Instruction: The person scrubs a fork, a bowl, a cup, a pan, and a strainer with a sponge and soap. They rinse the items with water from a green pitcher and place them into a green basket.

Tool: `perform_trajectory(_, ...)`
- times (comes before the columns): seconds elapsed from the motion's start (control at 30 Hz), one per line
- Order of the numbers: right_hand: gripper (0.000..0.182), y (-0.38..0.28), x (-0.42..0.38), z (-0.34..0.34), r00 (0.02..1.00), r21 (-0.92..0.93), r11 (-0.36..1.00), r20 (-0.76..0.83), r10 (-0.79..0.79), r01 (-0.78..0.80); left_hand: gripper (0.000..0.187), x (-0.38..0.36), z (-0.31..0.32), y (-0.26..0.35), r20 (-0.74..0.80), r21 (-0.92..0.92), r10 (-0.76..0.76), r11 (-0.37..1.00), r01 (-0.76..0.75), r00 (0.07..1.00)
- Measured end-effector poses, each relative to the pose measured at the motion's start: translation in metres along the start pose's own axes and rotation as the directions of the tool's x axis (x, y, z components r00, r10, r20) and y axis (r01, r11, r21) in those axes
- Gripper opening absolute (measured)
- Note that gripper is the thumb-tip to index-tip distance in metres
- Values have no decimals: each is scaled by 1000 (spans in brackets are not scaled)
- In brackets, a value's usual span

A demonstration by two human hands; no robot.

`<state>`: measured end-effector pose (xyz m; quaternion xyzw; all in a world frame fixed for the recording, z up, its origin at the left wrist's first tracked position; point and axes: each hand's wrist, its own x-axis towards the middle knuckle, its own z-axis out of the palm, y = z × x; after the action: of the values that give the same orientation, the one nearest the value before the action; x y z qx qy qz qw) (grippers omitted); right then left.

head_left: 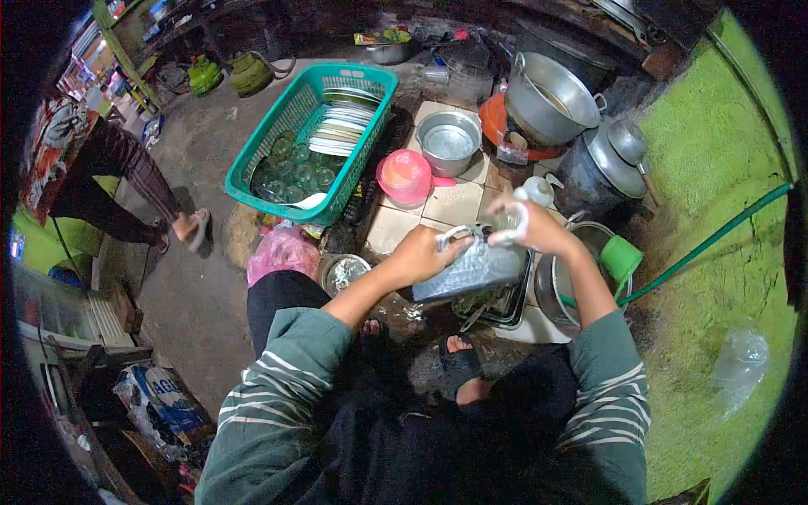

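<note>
A grey, boxy metal container, tilted and wet with suds, hangs above the floor in front of me. My left hand is closed on its rim, the thumb covered in foam. Beside the opposite end of the rim is my right hand, its foamy fingers curled and slightly blurred; what they hold, if anything, I cannot make out. Under the container lies a dark rectangular tray, partly hidden. To the right stands a large metal pot with a green dipper at its edge.
A teal basket bears plates and glasses. On the tiles are a pink dipper and a metal pot. A big pot stands behind. A green hose crosses right. Another person's legs are at left.
</note>
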<state>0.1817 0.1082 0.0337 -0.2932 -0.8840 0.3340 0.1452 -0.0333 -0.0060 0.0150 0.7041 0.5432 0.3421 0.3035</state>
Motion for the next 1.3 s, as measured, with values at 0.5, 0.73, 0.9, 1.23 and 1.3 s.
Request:
perform_trajectory(0.5,38,-21,-17,102,686,339,941,683,-248,3,23,-23,4,-26,103,201,71,975,-90,992)
perform_trajectory(0.73,17,-62,-4,92,892,-275,956,451,37,99,18,-21,-24,-26,117,408,190,886,-221,975)
perform_trajectory(0.9,13,-29,-1,113,976,-517,834,188,-107,191,27,-23,-35,-30,221,518,104,830,-207,970)
perform_trajectory(1.23,11,12,6,129,987,-658,737,74,-139,154,74,-11,-32,-105,105,276,-372,902,332,922)
perform_trajectory(1.3,11,7,5,130,980,-608,779,-7,-199,154,69,-8,-31,-90,145,177,-419,902,394,896)
